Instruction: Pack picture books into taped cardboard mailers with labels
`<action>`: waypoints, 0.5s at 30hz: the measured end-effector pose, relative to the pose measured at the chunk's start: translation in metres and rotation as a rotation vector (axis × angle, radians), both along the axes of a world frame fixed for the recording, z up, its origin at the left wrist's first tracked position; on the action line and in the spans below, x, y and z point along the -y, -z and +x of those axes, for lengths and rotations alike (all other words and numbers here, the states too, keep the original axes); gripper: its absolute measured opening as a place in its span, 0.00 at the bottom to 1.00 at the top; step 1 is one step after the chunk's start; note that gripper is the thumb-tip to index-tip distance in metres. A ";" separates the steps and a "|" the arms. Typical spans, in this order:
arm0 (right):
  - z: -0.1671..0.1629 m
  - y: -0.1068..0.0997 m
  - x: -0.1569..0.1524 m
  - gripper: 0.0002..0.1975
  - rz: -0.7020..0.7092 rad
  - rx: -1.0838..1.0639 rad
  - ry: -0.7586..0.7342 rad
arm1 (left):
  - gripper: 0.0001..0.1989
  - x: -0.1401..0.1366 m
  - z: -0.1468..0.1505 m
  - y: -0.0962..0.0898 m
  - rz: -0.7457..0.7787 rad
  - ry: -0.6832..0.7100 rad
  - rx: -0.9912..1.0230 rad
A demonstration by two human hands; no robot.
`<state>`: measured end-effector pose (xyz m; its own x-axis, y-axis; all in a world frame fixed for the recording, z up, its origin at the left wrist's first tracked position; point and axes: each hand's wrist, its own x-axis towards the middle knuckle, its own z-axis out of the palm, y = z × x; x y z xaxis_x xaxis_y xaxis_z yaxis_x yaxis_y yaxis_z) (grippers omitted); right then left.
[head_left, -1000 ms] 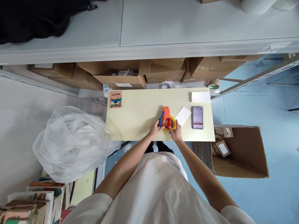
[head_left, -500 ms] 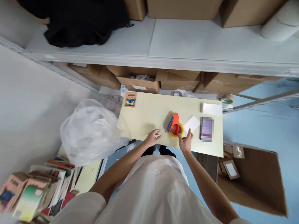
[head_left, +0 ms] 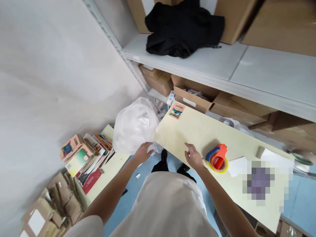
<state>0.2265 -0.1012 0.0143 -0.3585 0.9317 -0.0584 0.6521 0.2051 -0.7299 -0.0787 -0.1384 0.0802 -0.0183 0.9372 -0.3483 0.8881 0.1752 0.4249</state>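
My left hand (head_left: 144,152) is open and holds nothing, its fingers just in front of a large white plastic bag (head_left: 134,126). Over the front edge of the cream table (head_left: 195,128) hovers my right hand (head_left: 194,155), open and bare, with the fingers apart. To its right lies an orange tape dispenser (head_left: 221,152) with a blue part and a yellow roll. A white card (head_left: 237,167) rests beside the dispenser. Near the table's far left corner is a small pink packet with a colourful picture (head_left: 177,111).
Cardboard boxes (head_left: 195,98) and a black cloth (head_left: 182,31) fill the shelving behind. A lower surface at left carries books and packets (head_left: 81,158), with folded cardboard (head_left: 59,197) nearer me. White paper (head_left: 277,159) and a blurred-out purple item (head_left: 259,182) lie at the table's right.
My view has turned left. My right hand has left the tape dispenser's side and moved left across the table. The left hand is now nearer the plastic bag.
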 end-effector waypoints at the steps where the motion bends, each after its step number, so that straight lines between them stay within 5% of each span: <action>1: -0.017 -0.002 -0.009 0.20 -0.033 0.038 -0.095 | 0.21 -0.004 -0.013 -0.003 0.023 0.004 -0.019; 7: -0.128 -0.011 -0.062 0.17 -0.166 0.277 -0.516 | 0.22 -0.053 -0.090 0.000 0.051 0.109 -0.159; 15: -0.272 0.003 -0.132 0.16 -0.068 0.258 -0.438 | 0.23 -0.119 -0.158 0.034 0.082 0.299 -0.215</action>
